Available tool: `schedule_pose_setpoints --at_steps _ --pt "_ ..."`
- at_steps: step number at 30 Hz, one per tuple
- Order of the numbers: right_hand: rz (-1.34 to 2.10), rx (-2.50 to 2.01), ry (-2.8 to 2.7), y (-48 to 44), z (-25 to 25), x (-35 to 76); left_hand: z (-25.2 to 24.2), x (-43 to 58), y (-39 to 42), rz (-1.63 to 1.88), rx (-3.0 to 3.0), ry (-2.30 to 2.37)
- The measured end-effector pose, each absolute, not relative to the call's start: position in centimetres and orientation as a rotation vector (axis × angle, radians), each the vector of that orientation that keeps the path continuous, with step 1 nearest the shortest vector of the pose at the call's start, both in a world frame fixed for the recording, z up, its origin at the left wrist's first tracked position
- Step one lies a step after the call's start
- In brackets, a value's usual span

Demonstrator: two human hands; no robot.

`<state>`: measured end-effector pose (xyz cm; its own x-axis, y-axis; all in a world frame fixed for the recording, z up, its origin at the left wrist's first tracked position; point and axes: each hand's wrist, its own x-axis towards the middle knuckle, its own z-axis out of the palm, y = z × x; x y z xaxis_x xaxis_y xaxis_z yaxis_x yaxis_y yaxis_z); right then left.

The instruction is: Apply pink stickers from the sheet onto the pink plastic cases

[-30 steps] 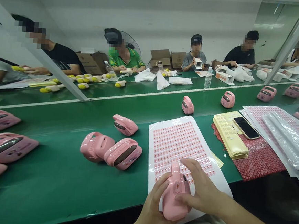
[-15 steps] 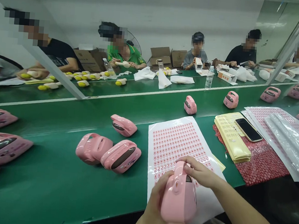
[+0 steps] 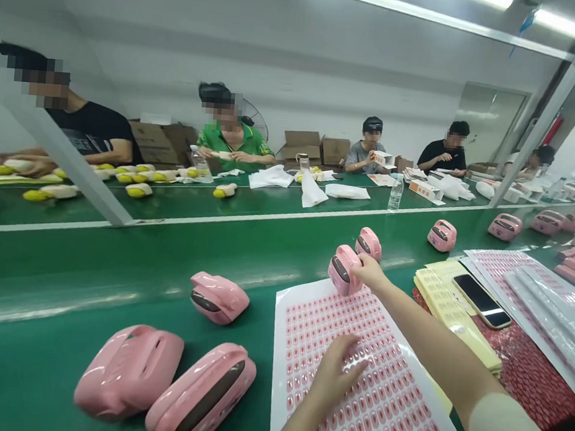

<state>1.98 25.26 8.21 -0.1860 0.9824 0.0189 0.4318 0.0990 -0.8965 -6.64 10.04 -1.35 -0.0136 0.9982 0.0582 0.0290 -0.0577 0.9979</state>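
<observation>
Head view, only one. Right hand [image 3: 368,273] is pinching a pink case [image 3: 344,272] at its right end, by the handle. Probably held there because the handle gives an easy one-hand hold and leaves the dark front strip uncovered; exact finger placement is hidden. Case is at the far edge of the sticker sheet [image 3: 377,395]; can't tell if its base touches. Another case [image 3: 369,244] sits just behind it, contact unclear.

Left hand [image 3: 335,373] holds nothing: thumb spread from slightly curled fingers, over the sheet. Can't tell if fingertips touch. Sheet lies flat, stickers up, directly in front of the person, presumably so either hand reaches any row.

Three loose cases [image 3: 218,298] lie left of the sheet, off the stickers. Yellow sheets [image 3: 451,315] and phone [image 3: 482,300] are parked right, over red bubble wrap [image 3: 535,354], likely as padding.
</observation>
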Motion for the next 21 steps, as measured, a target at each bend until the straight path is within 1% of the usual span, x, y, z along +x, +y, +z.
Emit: schedule_pose_setpoints --at_steps 5,10,16,21 --pt "0.879 -1.541 -1.768 31.5 6.3 -3.1 -1.8 -6.6 9.2 1.026 1.698 1.340" --pt "0.780 -1.590 -1.845 33.5 6.0 -5.1 -2.3 -6.8 9.3 0.978 1.792 1.358" --pt "0.594 -1.658 -1.709 34.2 7.5 0.4 -1.8 -6.8 9.2 0.980 1.788 1.347" --pt "0.762 -1.844 -1.455 34.4 7.8 7.0 -1.5 -7.0 9.1 0.969 1.736 1.339"
